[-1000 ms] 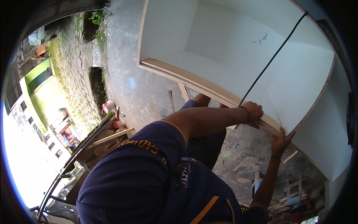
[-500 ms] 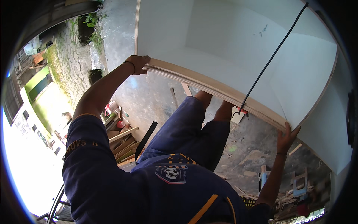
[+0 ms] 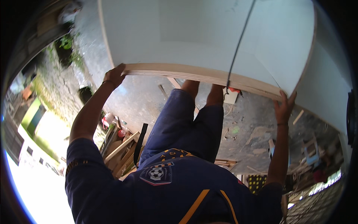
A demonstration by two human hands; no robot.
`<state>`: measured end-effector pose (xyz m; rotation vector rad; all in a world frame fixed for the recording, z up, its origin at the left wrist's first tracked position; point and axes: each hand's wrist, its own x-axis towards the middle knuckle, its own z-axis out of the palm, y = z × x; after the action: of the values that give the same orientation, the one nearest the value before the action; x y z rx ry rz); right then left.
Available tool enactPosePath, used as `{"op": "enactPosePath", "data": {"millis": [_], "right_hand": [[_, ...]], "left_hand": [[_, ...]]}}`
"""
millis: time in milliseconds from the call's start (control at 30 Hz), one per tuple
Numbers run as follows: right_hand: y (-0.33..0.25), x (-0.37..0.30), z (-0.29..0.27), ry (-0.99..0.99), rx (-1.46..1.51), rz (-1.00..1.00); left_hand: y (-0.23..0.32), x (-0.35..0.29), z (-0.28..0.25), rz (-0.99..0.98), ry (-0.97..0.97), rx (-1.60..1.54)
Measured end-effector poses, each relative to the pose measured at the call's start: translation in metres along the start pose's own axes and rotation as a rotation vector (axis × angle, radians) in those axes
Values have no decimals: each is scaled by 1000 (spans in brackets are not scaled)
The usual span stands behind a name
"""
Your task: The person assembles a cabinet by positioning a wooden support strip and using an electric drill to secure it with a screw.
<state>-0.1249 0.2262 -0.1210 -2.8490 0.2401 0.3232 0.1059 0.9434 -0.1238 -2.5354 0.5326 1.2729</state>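
A large open plywood cabinet (image 3: 209, 56) with a pale blue-white inside fills the top of the view. Its near edge is a layered wooden rail (image 3: 194, 71) that crosses in front of my legs. My left hand (image 3: 115, 75) is closed round the left end of this rail, the fingertips partly hidden. At the right corner, my right hand (image 3: 285, 106) grips the other end, with its fingers bent up over the edge. A black cord (image 3: 240, 41) runs across the cabinet's opening and hangs over the rail.
On the concrete floor, a red tool (image 3: 235, 90) lies partly hidden beyond the rail. Wood offcuts (image 3: 125, 149) are piled at the left. At the lower right are a yellow-dotted black crate (image 3: 257, 182) and a blue-grey wooden frame (image 3: 311, 151). Another pale panel (image 3: 328, 86) stands at the right.
The rail now appears more level and lies further left in view, its right end higher. Both hands have stayed on its ends. My view has turned, and the cord has shifted left with the cabinet.
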Motion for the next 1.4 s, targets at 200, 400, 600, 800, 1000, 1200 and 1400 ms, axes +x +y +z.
{"op": "enactPosePath", "data": {"millis": [200, 400, 600, 800, 1000, 1200, 1400], "right_hand": [[-8, 2, -1, 95, 15, -8], [-14, -3, -5, 73, 15, 69], [-14, -3, -2, 90, 25, 94], [-23, -3, -6, 91, 73, 127], [-24, -1, -9, 124, 13, 108], [-21, -3, -6, 125, 55, 118], [-21, -5, -4, 161, 98, 134]], "left_hand": [[-29, 0, 18, 60, 119, -51], [12, 5, -20, 13, -4, 51], [-6, 4, -4, 78, 26, 53], [12, 5, -24, 107, 51, 92], [76, 20, -70, 291, -27, 199], [198, 39, -112, 604, -38, 200], [235, 38, -109, 507, -92, 217]]}}
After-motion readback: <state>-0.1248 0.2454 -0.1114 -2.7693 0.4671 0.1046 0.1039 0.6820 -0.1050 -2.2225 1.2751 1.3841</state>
